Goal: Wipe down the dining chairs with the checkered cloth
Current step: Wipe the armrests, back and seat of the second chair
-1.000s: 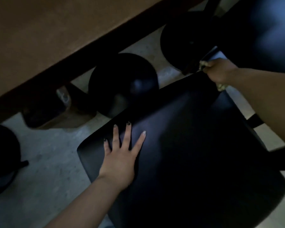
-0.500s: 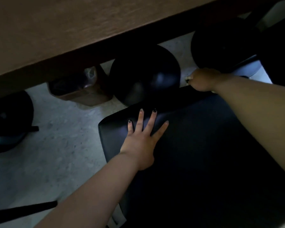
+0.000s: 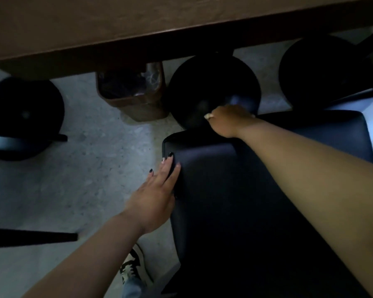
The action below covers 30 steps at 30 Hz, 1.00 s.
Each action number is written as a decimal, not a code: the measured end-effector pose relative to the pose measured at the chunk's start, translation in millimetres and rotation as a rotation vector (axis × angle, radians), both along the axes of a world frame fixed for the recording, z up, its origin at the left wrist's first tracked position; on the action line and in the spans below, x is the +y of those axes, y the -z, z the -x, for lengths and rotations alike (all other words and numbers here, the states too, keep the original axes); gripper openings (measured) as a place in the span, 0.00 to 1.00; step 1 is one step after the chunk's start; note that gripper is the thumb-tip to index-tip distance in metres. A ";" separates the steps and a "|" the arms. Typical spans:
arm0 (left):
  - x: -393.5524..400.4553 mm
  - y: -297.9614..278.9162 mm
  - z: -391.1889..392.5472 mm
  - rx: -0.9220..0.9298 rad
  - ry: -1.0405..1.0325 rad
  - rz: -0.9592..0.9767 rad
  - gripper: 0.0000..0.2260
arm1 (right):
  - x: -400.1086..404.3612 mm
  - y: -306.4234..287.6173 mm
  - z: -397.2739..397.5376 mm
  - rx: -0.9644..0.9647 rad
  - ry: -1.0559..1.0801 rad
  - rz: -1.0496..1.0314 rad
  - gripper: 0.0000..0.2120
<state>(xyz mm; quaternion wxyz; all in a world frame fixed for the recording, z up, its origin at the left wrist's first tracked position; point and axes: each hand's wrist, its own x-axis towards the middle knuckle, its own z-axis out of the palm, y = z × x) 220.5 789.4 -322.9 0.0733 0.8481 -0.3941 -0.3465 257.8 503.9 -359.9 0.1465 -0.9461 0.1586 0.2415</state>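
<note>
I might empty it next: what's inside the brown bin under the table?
The brown bin shows a crinkled clear liner and dark contents I can't identify; the table edge hides its back.

Overall light: dim; much of what I see sinks into near-black.
Brightest area: the pale speckled stone floor (image 3: 91,168), lit in a cool patch between my arms.
Sheen: a soft bluish highlight lies on the black padded chair seat (image 3: 213,160) near my left hand (image 3: 153,196).
Shadows: the brown wooden table (image 3: 138,20) darkens everything beneath its edge; the round black stools (image 3: 213,87) lose all detail.
Blur: my left hand smears slightly; my right hand (image 3: 226,119) is soft-edged.
Distortion: the table edge tilts and bows with the wide lens.
</note>
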 end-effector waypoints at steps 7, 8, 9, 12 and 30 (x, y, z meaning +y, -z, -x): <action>35.1 11.4 9.6 0.094 -0.264 0.057 0.34 | 84.5 -1.7 -19.4 -0.063 -0.095 0.045 0.18; 41.1 12.6 11.3 0.107 -0.302 0.066 0.34 | 93.0 -0.6 -21.4 -0.070 -0.108 0.061 0.18; 47.0 13.5 13.2 0.123 -0.342 0.073 0.34 | 100.5 -0.2 -22.2 -0.076 -0.118 0.079 0.17; 65.3 16.6 22.3 0.177 -0.456 0.077 0.33 | 116.2 -1.8 -17.5 -0.136 -0.137 0.166 0.16; 161.0 33.1 77.8 0.345 -0.711 0.025 0.31 | 228.6 -20.8 101.1 0.309 -1.347 0.146 0.13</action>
